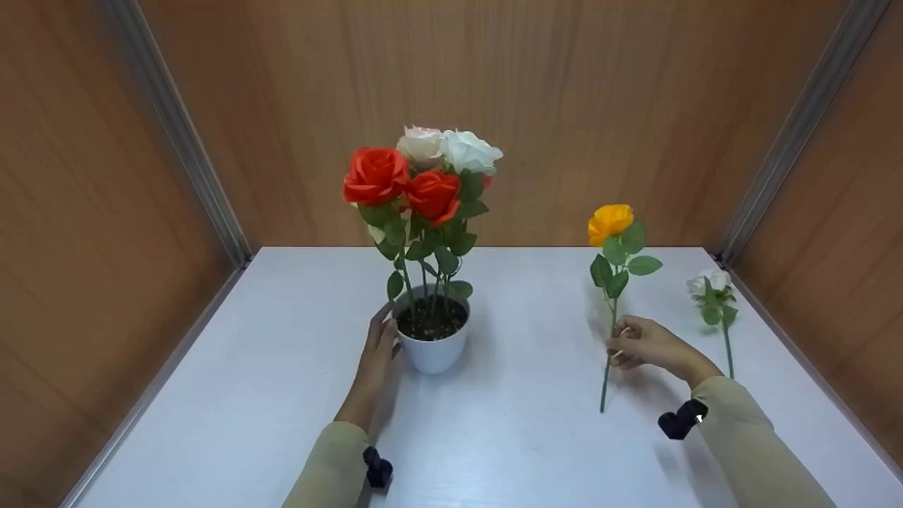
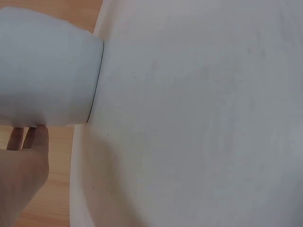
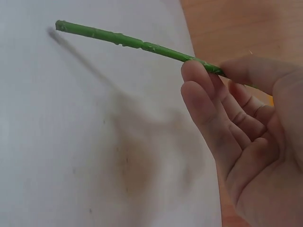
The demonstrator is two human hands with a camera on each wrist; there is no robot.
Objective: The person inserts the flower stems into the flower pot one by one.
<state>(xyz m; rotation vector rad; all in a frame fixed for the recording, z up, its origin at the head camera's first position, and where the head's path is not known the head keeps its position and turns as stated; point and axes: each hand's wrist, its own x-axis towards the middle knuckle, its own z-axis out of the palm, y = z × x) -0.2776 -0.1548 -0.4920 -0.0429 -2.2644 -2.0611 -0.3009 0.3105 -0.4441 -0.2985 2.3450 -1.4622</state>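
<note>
A white flowerpot (image 1: pixel 434 358) stands upright on the table, filled with dark soil (image 1: pixel 423 323). Red roses (image 1: pixel 376 176), a white rose (image 1: pixel 469 152) and a pale pink rose (image 1: pixel 421 144) rise from it on leafy stems. My left hand (image 1: pixel 377 349) rests against the pot's left side; the left wrist view shows fingertips (image 2: pixel 40 135) touching its wall. Away to the right, my right hand (image 1: pixel 642 346) pinches the stem of a yellow-orange rose (image 1: pixel 611 223), held nearly upright above the table. In the right wrist view, the cut end of the green stem (image 3: pixel 104 37) sticks out past the fingers.
Another white rose (image 1: pixel 714 289) lies near the table's right edge, its stem running toward my right forearm. The white table (image 1: pixel 247 367) is enclosed by wood-patterned panels (image 1: pixel 564 85) behind and at both sides, with grey metal strips (image 1: pixel 190 127) at the corners.
</note>
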